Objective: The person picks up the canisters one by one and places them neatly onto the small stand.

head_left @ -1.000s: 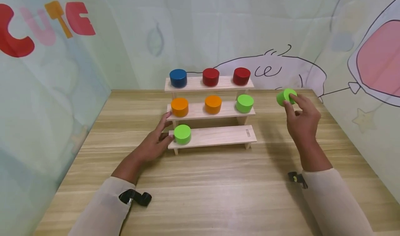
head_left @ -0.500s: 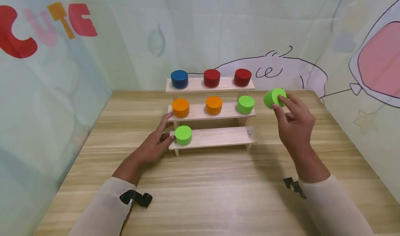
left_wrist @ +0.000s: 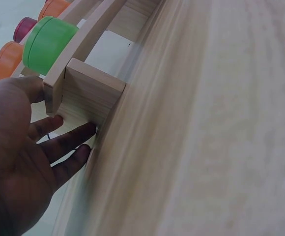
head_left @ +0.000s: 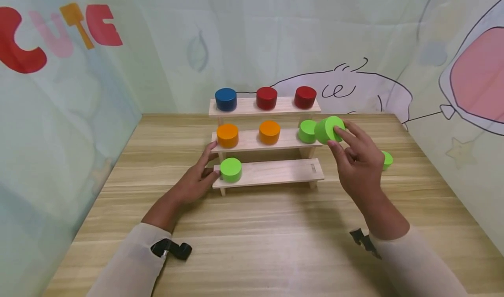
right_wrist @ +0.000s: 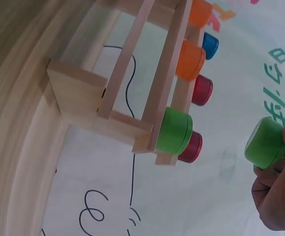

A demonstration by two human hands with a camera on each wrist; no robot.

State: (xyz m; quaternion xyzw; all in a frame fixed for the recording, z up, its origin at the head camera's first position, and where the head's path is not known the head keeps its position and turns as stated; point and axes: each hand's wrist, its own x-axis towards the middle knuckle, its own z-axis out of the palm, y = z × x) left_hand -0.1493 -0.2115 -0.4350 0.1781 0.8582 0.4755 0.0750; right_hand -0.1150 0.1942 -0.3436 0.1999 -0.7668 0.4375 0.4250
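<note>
My right hand (head_left: 360, 163) pinches a light green round block (head_left: 327, 131) between thumb and fingers, tilted, in the air at the right end of a three-step wooden rack (head_left: 281, 172). In the head view this block partly covers the green block (head_left: 307, 131) on the middle step. My left hand (head_left: 193, 181) rests against the rack's left end, its thumb beside the green block (head_left: 230, 170) on the lowest step. The left wrist view shows the thumb touching the step's end and the other fingers (left_wrist: 66, 142) spread, fairly straight, beside the support.
Two orange blocks (head_left: 269, 132) share the middle step with the green one. On the top step stand one blue block (head_left: 226, 99) and two red blocks (head_left: 266, 98). Another green block (head_left: 387, 160) sits on the table (head_left: 267, 244), partly behind the right hand. A printed curtain (head_left: 252, 34) hangs behind.
My right hand has carried the green block leftward and slightly down, up to the rack's right end. A green block on the table has come into sight behind it. The left hand stays put.
</note>
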